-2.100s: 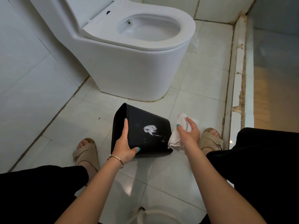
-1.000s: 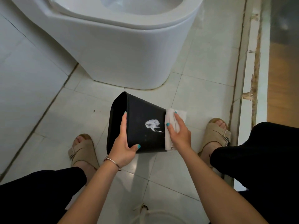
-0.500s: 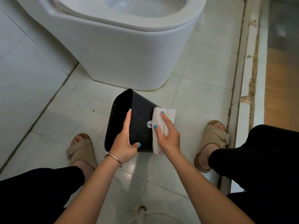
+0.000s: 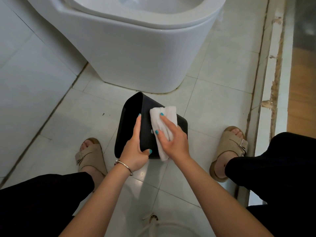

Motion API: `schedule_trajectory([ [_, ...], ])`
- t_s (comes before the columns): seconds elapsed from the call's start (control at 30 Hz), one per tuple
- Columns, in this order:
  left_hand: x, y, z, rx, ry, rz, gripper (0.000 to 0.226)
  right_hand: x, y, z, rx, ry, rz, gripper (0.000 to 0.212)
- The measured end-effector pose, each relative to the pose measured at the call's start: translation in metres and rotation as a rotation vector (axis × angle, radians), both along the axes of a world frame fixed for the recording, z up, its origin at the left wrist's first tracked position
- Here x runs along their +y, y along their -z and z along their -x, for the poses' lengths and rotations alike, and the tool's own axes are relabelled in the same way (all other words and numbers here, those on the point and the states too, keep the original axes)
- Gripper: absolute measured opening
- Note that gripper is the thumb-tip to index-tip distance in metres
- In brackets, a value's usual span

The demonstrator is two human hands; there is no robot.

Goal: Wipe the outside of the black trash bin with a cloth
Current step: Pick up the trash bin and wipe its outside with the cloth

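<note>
Bin (image 4: 147, 115): black, tipped on its side on the floor (image 4: 213, 103), mouth to the left, base to the right, just in front of the toilet (image 4: 136, 53).
Left hand (image 4: 135, 151): clamped on the rim at the near edge, fingers stretched along the wall, thumb hooked under the near side.
Right hand (image 4: 172, 139): fingers fairly straight and spread, pressing the cloth (image 4: 164, 117) flat on the upper wall; curl of the hidden fingers impossible to tell.
Cloth: white, folded, draped over the upper wall from far edge to near edge.
Step in hand: wiping the upper wall, judged about midway along it.
Doing it well: keep even pressure through flat fingers; sweep in overlapping strokes from base toward rim; hold the rim firm against rolling; turn the bin for the hidden walls; refold to a clean face.
In the way: left fingers cover a strip near the rim, likely missed unless shifted.
Around: sandalled feet either side, the left sandal (image 4: 90, 154) and the right (image 4: 230, 147) well apart from the bin; raised sill (image 4: 266, 82) along the right; pale hose (image 4: 153, 226) at the bottom edge.
</note>
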State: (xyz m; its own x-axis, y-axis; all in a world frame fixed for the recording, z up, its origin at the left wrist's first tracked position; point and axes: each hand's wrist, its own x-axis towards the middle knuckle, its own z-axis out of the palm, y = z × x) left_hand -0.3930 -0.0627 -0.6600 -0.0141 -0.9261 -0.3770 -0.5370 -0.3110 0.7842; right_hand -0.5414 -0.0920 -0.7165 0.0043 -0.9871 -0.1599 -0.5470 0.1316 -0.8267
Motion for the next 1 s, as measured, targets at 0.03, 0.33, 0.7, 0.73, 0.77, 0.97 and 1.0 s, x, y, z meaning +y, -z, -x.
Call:
schedule_trajectory([
  [0.03, 0.000, 0.001, 0.000, 0.009, -0.002, 0.001, 0.115, -0.001, 0.003, 0.005, 0.022, 0.011, -0.010, 0.051],
  [0.33, -0.003, -0.002, 0.008, 0.031, 0.006, -0.011, 0.113, -0.005, 0.037, 0.046, 0.064, 0.209, -0.203, 0.051],
  [0.7, -0.010, -0.017, 0.020, -0.324, 0.197, 0.033, 0.116, 0.004, 0.016, 0.007, -0.099, 0.240, -0.186, 0.054],
  [0.73, -0.010, -0.017, 0.018, -0.322, 0.179, 0.041, 0.117, 0.005, 0.013, 0.002, -0.117, 0.233, -0.174, 0.054],
  [0.77, -0.011, -0.017, 0.015, -0.308, 0.154, 0.049, 0.116, 0.005, 0.009, -0.002, -0.127, 0.218, -0.154, 0.053],
  [0.97, -0.011, -0.003, -0.001, -0.061, 0.008, 0.062, 0.114, -0.005, -0.015, -0.012, -0.160, 0.052, -0.063, 0.054],
  [1.0, -0.008, 0.001, -0.001, 0.022, -0.028, 0.051, 0.113, -0.008, -0.018, -0.009, -0.118, 0.010, -0.063, 0.053],
])
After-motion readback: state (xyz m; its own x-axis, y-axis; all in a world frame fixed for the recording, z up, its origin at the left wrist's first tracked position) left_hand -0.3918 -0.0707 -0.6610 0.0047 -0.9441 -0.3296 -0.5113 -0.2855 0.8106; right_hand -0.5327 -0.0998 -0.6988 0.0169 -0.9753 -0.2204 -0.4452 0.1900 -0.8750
